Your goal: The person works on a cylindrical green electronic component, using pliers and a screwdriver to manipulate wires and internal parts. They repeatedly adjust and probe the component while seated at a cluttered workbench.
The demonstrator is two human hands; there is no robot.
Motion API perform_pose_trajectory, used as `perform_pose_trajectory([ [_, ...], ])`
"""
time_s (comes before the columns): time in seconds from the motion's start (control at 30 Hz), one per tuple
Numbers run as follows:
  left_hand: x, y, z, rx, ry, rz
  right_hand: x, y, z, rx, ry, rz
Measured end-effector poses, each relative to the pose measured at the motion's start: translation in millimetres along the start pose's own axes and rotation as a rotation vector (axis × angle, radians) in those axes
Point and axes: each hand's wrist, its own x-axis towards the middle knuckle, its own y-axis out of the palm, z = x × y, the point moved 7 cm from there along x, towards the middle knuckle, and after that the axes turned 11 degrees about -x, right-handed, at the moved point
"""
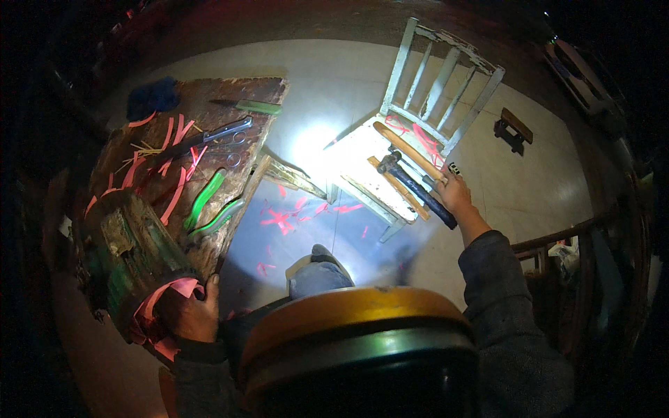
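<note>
A person's left hand [197, 313] curls against pink strips [182, 285] beside a worn green block [143, 240] at near left, its grip partly hidden. At right, the right hand [456, 195] bends its fingers just beside a hammer [419, 189] on a white chair [440, 82], near a small dark piece [454, 168] with unreadable pale marks; whether it pinches anything cannot be told.

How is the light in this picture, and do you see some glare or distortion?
In the head view, glare washes out the floor beside the pale chair; in the same view, the right hand looks brighter than the left hand, the corners sink to black, and the floor's far edge bends.
</note>
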Motion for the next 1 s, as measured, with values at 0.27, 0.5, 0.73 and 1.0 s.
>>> perform_pose_trajectory([
  [0.27, -16.4, 18.7, 18.3, 0.114, 0.143, -0.156, 30.7, 29.9, -22.9, -0.020, -0.099, 0.056],
  [0.5, -9.5, 3.0, 7.6, 0.018, 0.044, -0.102, 9.1, -11.6, 15.7, 0.233, -0.269, -0.217],
  [0.73, -1.3, -13.1, -5.7, -0.260, -0.060, 0.009, -36.1, -4.5, 69.6, 0.200, -0.139, 0.129],
  [1.0, -28.4, -36.4, -34.8, -0.446, 0.030, -0.015, -24.6, 12.7, 80.8, 0.125, -0.296, 0.306],
])
